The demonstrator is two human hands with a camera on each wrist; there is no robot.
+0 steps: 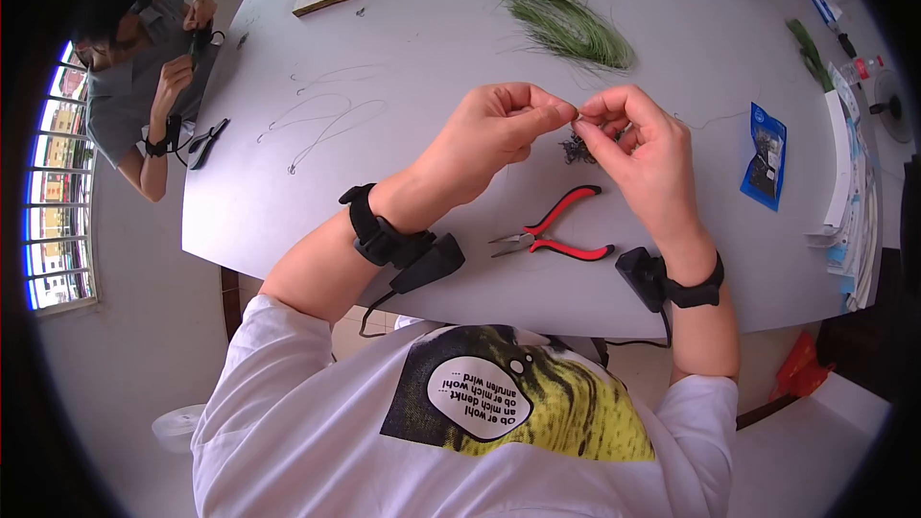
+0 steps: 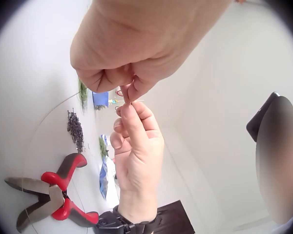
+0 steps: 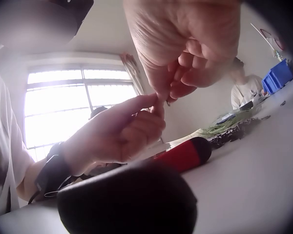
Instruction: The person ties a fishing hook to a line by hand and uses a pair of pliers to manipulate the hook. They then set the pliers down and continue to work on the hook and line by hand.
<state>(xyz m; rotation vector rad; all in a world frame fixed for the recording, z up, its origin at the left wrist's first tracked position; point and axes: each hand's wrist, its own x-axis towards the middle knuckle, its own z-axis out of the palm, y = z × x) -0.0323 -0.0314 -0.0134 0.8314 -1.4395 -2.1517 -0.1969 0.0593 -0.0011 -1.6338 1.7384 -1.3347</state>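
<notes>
Thumb and forefinger of the left hand meet those of the right hand, fingertip to fingertip, above the table. Between them is something tiny, mostly hidden by the fingers; a small dark bit shows at the tips in the right wrist view. A thin pale line runs from the left hand in the left wrist view. Beneath the right hand lies a pile of small dark pieces. Red-handled pliers lie nearer the body, their jaws apart.
Green strands lie at the back of the table. Thin lines with small hooks are on the left. A blue packet lies right, near stacked paper strips. Another person sits at the left edge beside other pliers.
</notes>
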